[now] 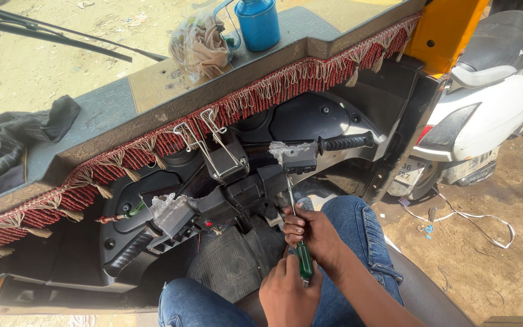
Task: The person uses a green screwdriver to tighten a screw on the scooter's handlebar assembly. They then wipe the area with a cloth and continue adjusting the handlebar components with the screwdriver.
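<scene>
At the lower centre, the left hand grips the green-handled screwdriver, the right hand pinches its shaft below the handlebar switch housing.

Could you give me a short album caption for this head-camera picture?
Both hands, left hand and right hand, grip a green-handled screwdriver under the handlebar switch box of a three-wheeler.

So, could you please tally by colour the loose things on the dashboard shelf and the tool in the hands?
Blue: 1, blue metal oil can
Green: 1, green-handled screwdriver, held by left hand and right hand
Black: 1, black crumpled cloth
Beige: 1, beige bagged rag
Total: 4
</scene>
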